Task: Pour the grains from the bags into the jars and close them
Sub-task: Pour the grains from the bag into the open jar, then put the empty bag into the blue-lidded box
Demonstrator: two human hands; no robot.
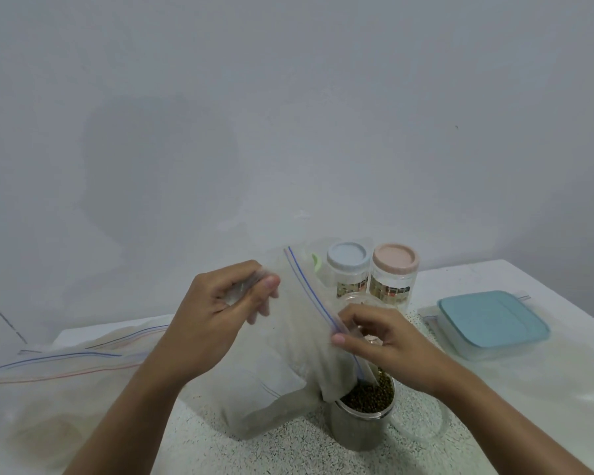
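Left hand (220, 313), right hand (381, 347) pinch clear zip-seal plastic bag (299, 337), mouth in clear round jar (360, 426) near desk (271, 450) front edge. Jar brimful of green grains (367, 398); a tug may spill them.

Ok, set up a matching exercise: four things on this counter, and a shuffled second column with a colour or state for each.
Column one:
1. zip bag
2. open jar
3. right rear jar
4. square container

Column two:
a. teal lid on
b. filled with dark green grains
c. pink lid on
d. pinched by left hand and right hand

Pairs: 1-d, 2-b, 3-c, 4-a.
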